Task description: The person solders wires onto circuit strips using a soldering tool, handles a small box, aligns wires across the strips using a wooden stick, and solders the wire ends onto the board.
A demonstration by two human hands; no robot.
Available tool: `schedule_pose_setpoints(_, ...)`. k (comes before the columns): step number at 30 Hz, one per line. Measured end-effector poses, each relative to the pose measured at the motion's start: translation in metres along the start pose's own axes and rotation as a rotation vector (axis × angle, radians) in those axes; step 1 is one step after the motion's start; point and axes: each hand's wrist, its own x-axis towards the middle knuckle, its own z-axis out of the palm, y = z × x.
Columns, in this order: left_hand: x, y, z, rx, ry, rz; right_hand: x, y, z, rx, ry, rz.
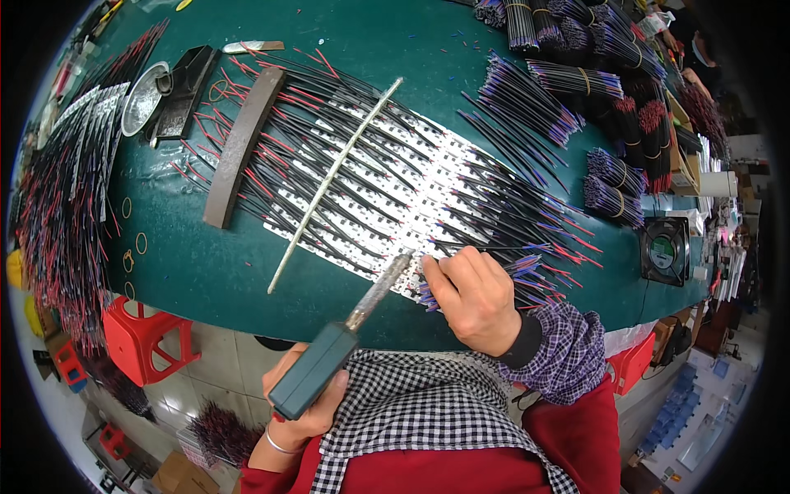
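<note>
My left hand [304,389] is wrapped round the dark green handle of a soldering iron [380,292]. Its metal barrel slants up and right, with the tip at the white circuit board strips [403,265]. Close beside the tip, the thumb and fingers of my right hand [477,300] pinch a thin black wire at the near strip; the fingers partly hide it. Rows of black wires [527,206] with blue and red ends fan out from both sides of the strips. A thin pale rod [333,185] lies across the wires, left of the iron's tip.
A brown bar [244,148] weighs down the wires' left ends. Further left are a metal dish [145,99] and a large wire heap [74,198]. Tied wire bundles [576,78] crowd the far right; a black fan [664,251] stands at the right edge. Red stools [148,342] flank me.
</note>
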Motion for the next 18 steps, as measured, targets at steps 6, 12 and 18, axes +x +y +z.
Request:
schedule_pose_setpoints(6,-0.002,-0.003,0.004,-0.116,0.118,-0.035,-0.002,0.001,-0.003,0.066,-0.005,0.040)
schedule_pose_setpoints(12,-0.006,-0.008,0.005,-0.083,0.178,0.027,-0.012,-0.002,-0.018,0.207,0.100,0.035)
schedule_pose_setpoints(18,-0.007,-0.010,0.002,-0.043,0.166,0.050,-0.005,-0.007,-0.007,0.081,-0.028,0.112)
